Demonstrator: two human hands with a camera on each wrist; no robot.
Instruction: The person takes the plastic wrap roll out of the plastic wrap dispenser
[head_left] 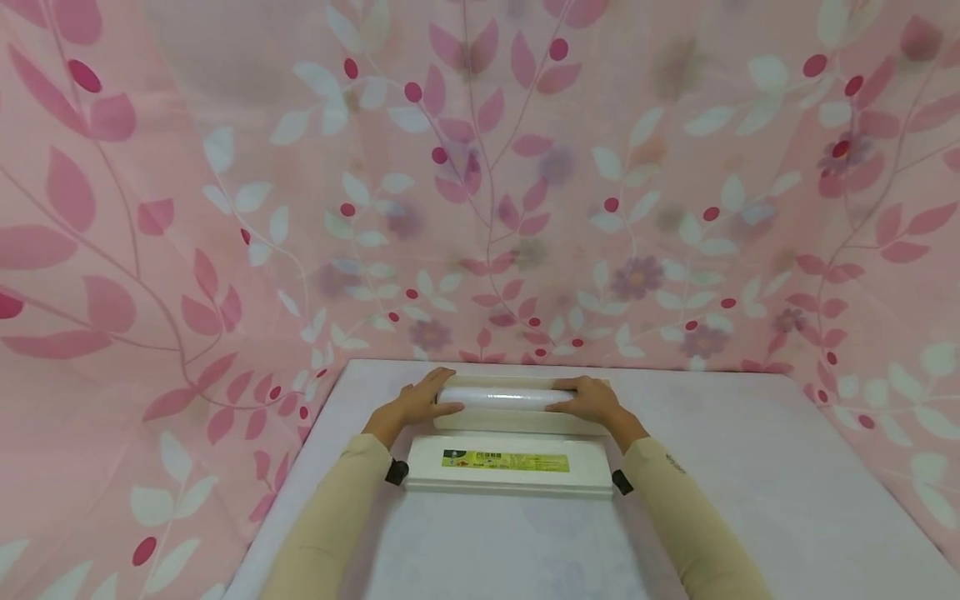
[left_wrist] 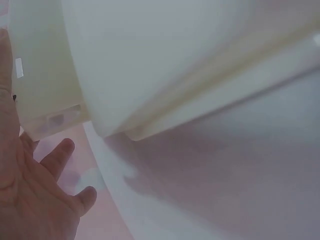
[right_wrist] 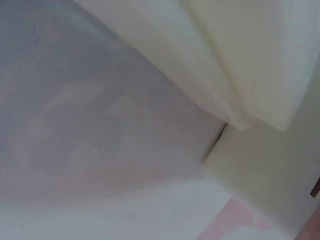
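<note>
A roll of cling film (head_left: 502, 399) lies crosswise over an off-white box tray (head_left: 517, 422) at the back of the table. My left hand (head_left: 417, 403) grips the roll's left end, thumb in front and fingers behind. At its right end my right hand (head_left: 595, 402) holds it likewise. On the near side is a white panel (head_left: 510, 481) with a yellow-green label (head_left: 506, 461). In the left wrist view, the left hand (left_wrist: 37, 195) is beside the tray's end (left_wrist: 45, 70), two fingers sticking out past it. The right wrist view shows the tray's corner (right_wrist: 260, 175); the right hand is mostly hidden there.
A pale cloth covers the table (head_left: 517, 550), whose far edge runs just behind the tray. Pink leaf-patterned curtain (head_left: 480, 208) hangs behind and along both sides. Black wrist devices (head_left: 397, 472) sit near the panel's two ends.
</note>
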